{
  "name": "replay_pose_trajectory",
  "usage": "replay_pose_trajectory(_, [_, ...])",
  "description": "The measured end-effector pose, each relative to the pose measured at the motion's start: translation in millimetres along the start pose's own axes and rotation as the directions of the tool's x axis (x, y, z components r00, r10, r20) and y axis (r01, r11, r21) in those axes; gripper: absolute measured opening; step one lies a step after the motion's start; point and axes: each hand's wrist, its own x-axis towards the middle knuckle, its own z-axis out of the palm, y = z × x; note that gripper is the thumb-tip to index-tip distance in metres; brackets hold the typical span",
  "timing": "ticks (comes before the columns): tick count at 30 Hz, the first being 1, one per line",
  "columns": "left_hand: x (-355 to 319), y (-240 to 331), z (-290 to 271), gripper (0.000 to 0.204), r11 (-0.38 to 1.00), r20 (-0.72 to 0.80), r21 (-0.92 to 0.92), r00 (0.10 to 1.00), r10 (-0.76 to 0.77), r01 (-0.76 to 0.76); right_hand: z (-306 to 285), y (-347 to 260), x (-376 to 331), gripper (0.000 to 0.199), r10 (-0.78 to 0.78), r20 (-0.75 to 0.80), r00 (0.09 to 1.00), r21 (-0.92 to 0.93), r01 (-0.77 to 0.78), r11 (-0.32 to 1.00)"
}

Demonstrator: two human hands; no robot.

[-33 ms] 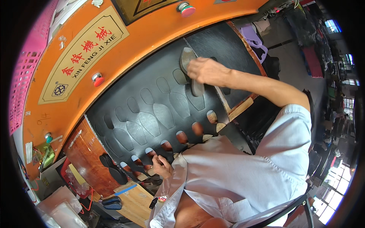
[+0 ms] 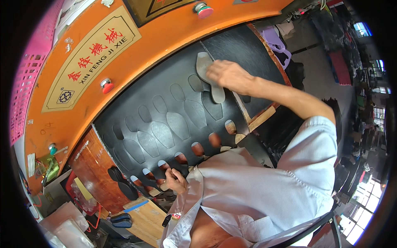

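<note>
A black rubber-like sheet (image 2: 161, 74) lies under the orange machine, marked with rows of sole-shaped cuts and with holes along its near edge. On its far right part rests a grey sole-shaped cutting die (image 2: 203, 65). My right hand (image 2: 229, 76) grips the die at its right side, fingers bent over the rim; the fingertips are partly hidden. At the near edge of the sheet, beside the cut-out holes, my left hand (image 2: 175, 182) is closed on the edge with curled fingers.
An orange machine beam (image 2: 153, 43) with red push buttons (image 2: 106, 86) spans the far side. Black soles (image 2: 123, 184) lie left of the sheet, on a reddish-brown board (image 2: 93, 173). A pink basket (image 2: 35, 70) stands far left, a purple plastic item (image 2: 276, 43) far right.
The grey die has turned slightly, its near end shifting a little to the right, and more of it shows. My right hand has moved slightly right; my left hand stays put.
</note>
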Motion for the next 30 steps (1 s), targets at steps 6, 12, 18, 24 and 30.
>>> replay_pose_trajectory(6, [3, -12, 0, 0.017, 0.998, -0.008, 0.044, 0.999, 0.044, -0.044, 41, -62, -28, 0.055, 0.731, 0.008, 0.682, 0.463, -0.651, 0.602])
replay_pose_trajectory(12, [4, -26, -5, 0.013, 0.997, 0.021, 0.028, 0.997, 0.071, -0.071, 71, -68, -33, 0.039, 0.82, -0.155, 0.551, 0.504, -0.67, 0.545])
replay_pose_trajectory(18, [2, -32, -4, 0.01, 0.995, 0.036, 0.056, 0.996, 0.079, -0.081, 58, -84, -60, 0.031, 0.811, -0.177, 0.557, 0.481, -0.67, 0.566])
replay_pose_trajectory(24, [2, -28, -6, 0.012, 0.998, 0.052, 0.004, 0.997, 0.064, -0.064, 55, -89, -51, 0.028, 0.83, -0.218, 0.514, 0.471, -0.689, 0.551])
replay_pose_trajectory(30, [6, -38, -2, 0.014, 0.999, 0.055, -0.021, 0.998, 0.033, -0.032, 54, -85, -45, 0.027, 0.81, -0.263, 0.523, 0.462, -0.669, 0.582])
